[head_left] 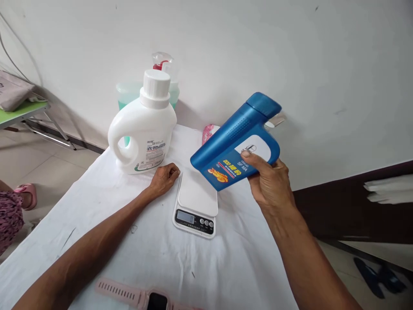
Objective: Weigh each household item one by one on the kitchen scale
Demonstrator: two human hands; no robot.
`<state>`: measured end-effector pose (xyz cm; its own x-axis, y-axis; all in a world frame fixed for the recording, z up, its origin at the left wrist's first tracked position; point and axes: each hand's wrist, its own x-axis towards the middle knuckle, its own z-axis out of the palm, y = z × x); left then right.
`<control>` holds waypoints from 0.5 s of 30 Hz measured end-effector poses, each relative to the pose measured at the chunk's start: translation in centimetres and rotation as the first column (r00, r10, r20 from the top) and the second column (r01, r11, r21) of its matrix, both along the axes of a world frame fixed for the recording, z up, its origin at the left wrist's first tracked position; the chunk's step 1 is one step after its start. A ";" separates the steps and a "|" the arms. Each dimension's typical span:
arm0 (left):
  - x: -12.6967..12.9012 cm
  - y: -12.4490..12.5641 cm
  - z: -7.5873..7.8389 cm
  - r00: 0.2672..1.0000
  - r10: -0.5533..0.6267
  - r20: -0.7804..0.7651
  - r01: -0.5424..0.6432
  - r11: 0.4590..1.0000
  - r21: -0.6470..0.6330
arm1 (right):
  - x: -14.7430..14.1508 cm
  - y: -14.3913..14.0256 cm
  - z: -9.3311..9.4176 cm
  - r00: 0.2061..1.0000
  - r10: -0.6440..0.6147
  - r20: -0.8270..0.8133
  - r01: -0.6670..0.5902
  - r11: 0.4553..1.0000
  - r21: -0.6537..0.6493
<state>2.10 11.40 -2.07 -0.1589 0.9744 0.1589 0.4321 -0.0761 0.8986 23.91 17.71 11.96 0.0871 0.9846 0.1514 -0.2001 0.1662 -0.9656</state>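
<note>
Blue bottle (237,142): head view; tilted, cap end up and right, held in the air above and just right of the kitchen scale (195,202), not touching it.
Right hand (269,181): wrapped around the blue bottle's lower edge, thumb across the label, fingers underneath; firm grasp.
Left hand (164,177): resting on the white cloth (97,215), fingers curled loosely, holding nothing; just left of the scale, near the base of the white detergent jug (143,129).
Scale: flat on the cloth, platform bare, display and buttons facing the person.
Behind the jug: clear spray bottle (163,64) with red trigger part, against the wall.
Pink packet (209,131): at the table's far edge, partly hidden by the blue bottle.
Pink wristwatch (145,297): lying near the bottom edge of the cloth.
Handling judgement: bottle is off-level, so bring it upright before lowering; centre it on the platform, keep the left hand off the scale's edge, let go fully so nothing adds to the reading.
Risk: narrow base, could tip if set down slanted.
</note>
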 end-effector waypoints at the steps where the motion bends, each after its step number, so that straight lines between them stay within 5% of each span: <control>1: 0.0 0.0 0.0 1.000 -0.002 -0.002 0.002 1.000 -0.002 | 0.4 -1.0 0.0 1.000 0.002 0.016 -0.002 1.000 -0.022; 7: -0.1 -0.1 0.1 1.000 -0.015 0.020 0.015 1.000 -0.002 | 1.4 -4.8 -1.5 0.996 0.016 0.092 -0.010 0.998 -0.066; 15: -0.1 -0.1 0.2 0.999 -0.017 0.033 0.016 1.000 0.003 | 1.0 -5.7 -3.2 0.988 0.035 0.149 -0.028 0.998 -0.051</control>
